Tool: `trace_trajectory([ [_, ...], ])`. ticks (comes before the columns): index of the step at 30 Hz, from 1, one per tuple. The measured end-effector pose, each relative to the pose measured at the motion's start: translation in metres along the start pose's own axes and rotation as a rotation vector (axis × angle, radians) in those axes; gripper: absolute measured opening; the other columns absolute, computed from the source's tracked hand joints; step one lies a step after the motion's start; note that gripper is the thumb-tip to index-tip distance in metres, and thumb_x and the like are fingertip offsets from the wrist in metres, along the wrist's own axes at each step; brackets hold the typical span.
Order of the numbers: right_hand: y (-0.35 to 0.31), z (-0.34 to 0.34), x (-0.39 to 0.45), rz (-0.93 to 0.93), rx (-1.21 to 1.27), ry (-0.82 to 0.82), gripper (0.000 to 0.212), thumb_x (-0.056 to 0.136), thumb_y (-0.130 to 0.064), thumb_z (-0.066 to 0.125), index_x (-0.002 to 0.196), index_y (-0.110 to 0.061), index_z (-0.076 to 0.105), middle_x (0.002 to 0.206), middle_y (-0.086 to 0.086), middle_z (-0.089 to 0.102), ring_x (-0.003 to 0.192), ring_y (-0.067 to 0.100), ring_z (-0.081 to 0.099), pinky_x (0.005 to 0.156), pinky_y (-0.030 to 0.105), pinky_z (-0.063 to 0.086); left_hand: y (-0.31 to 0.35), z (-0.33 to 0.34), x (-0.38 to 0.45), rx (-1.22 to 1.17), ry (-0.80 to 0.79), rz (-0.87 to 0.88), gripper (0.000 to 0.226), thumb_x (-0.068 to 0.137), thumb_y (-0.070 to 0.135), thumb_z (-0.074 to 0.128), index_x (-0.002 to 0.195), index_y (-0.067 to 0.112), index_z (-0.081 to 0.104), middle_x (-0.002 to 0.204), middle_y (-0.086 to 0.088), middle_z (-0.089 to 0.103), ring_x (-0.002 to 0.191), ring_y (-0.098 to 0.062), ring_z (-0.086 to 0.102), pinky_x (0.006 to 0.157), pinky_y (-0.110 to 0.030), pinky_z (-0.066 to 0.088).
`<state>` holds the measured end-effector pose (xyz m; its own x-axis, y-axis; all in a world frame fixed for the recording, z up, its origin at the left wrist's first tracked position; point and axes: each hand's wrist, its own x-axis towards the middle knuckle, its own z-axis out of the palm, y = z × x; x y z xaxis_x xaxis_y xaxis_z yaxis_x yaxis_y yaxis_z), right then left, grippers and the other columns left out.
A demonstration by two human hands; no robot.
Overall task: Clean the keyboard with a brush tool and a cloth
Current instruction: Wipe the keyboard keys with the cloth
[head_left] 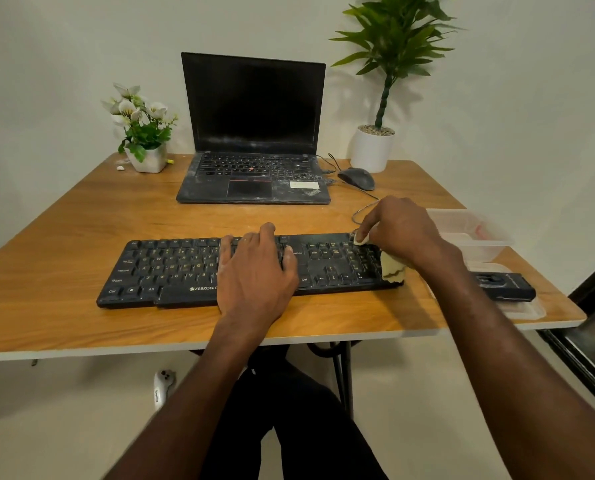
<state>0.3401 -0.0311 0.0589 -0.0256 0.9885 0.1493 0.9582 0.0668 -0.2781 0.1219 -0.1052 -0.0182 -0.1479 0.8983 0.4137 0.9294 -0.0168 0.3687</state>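
A black keyboard (171,271) lies across the near part of the wooden table (64,216). My left hand (254,268) rests flat on its middle keys, fingers spread, holding nothing. My right hand (400,233) is over the number pad at the keyboard's right end, closed around a pale yellow cloth (393,268). Part of the cloth shows at my fingertips and part hangs below my palm. A black brush tool (503,285) lies on a clear lid at the table's right edge, apart from both hands.
A dusty open laptop (254,133) stands at the back centre with a black mouse (356,178) and its cable to its right. A clear plastic box (469,233) sits right of my hand. A flower pot (147,157) and a tall potted plant (372,147) stand at the back corners.
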Motion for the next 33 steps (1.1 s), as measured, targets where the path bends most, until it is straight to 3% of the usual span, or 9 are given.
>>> trace_trajectory([
  [3, 0.007, 0.003, 0.005, 0.056, 0.035, -0.005, 0.007, 0.085, -0.022, 0.078, 0.09, -0.023, 0.083, 0.094, 0.001, 0.072, 0.084, 0.018, 0.061, 0.07, 0.032, 0.046, 0.0, 0.0, 0.0, -0.005, 0.001, -0.001, 0.046, 0.107, 0.046, 0.041, 0.143, 0.019, 0.05, 0.123, -0.001, 0.071, 0.12, -0.02, 0.064, 0.131, -0.05, 0.017],
  [6, 0.015, 0.007, 0.009, 0.13, -0.054, 0.09, 0.021, 0.083, -0.028, 0.079, 0.1, -0.016, 0.077, 0.1, 0.011, 0.071, 0.094, 0.03, 0.064, 0.069, 0.034, 0.047, 0.0, 0.001, 0.001, -0.002, 0.007, 0.0, 0.045, 0.107, 0.047, 0.042, 0.142, 0.019, 0.051, 0.121, -0.001, 0.071, 0.118, -0.02, 0.065, 0.13, -0.051, 0.019],
  [10, 0.011, 0.013, 0.011, 0.112, -0.067, 0.122, 0.02, 0.085, -0.021, 0.071, 0.102, -0.014, 0.076, 0.1, 0.012, 0.07, 0.093, 0.033, 0.064, 0.068, 0.033, 0.046, 0.0, 0.002, 0.001, -0.005, 0.007, 0.002, 0.045, 0.107, 0.047, 0.043, 0.141, 0.019, 0.051, 0.121, -0.001, 0.071, 0.118, -0.02, 0.065, 0.13, -0.052, 0.02],
  [15, 0.013, 0.012, 0.013, 0.094, -0.062, 0.081, 0.019, 0.084, -0.027, 0.075, 0.1, -0.017, 0.077, 0.098, 0.009, 0.072, 0.09, 0.029, 0.065, 0.071, 0.036, 0.054, 0.0, 0.002, 0.001, 0.003, 0.009, -0.001, 0.046, 0.107, 0.047, 0.042, 0.141, 0.018, 0.051, 0.119, -0.002, 0.071, 0.116, -0.021, 0.066, 0.13, -0.052, 0.02],
  [19, 0.019, 0.004, 0.016, 0.093, -0.077, 0.0, 0.02, 0.083, -0.031, 0.078, 0.099, -0.019, 0.076, 0.099, 0.007, 0.072, 0.093, 0.027, 0.063, 0.067, 0.034, 0.048, 0.001, 0.001, 0.0, 0.009, 0.003, 0.003, 0.047, 0.107, 0.046, 0.041, 0.143, 0.017, 0.049, 0.122, -0.003, 0.07, 0.119, -0.021, 0.064, 0.131, -0.051, 0.018],
  [29, 0.011, 0.005, 0.003, 0.132, -0.075, 0.095, 0.02, 0.086, -0.023, 0.071, 0.101, -0.01, 0.071, 0.101, 0.014, 0.067, 0.095, 0.033, 0.061, 0.071, 0.034, 0.044, 0.001, 0.001, 0.0, 0.015, -0.007, 0.0, 0.048, 0.108, 0.046, 0.04, 0.145, 0.017, 0.048, 0.125, -0.004, 0.07, 0.123, -0.021, 0.063, 0.132, -0.05, 0.015],
  [31, 0.004, 0.004, -0.003, 0.115, -0.112, 0.096, 0.014, 0.09, -0.019, 0.067, 0.098, -0.008, 0.064, 0.097, 0.013, 0.059, 0.088, 0.031, 0.053, 0.071, 0.034, 0.041, 0.002, 0.001, 0.0, 0.018, -0.01, 0.004, 0.048, 0.108, 0.047, 0.04, 0.145, 0.017, 0.048, 0.126, -0.004, 0.07, 0.124, -0.021, 0.062, 0.131, -0.05, 0.015],
  [33, -0.006, 0.006, -0.006, 0.055, -0.129, 0.081, 0.014, 0.09, -0.017, 0.067, 0.098, -0.007, 0.069, 0.095, 0.012, 0.061, 0.082, 0.028, 0.051, 0.07, 0.034, 0.041, 0.001, 0.0, 0.0, 0.021, -0.008, 0.01, 0.047, 0.108, 0.046, 0.04, 0.144, 0.016, 0.049, 0.126, -0.005, 0.07, 0.124, -0.022, 0.062, 0.131, -0.049, 0.017],
])
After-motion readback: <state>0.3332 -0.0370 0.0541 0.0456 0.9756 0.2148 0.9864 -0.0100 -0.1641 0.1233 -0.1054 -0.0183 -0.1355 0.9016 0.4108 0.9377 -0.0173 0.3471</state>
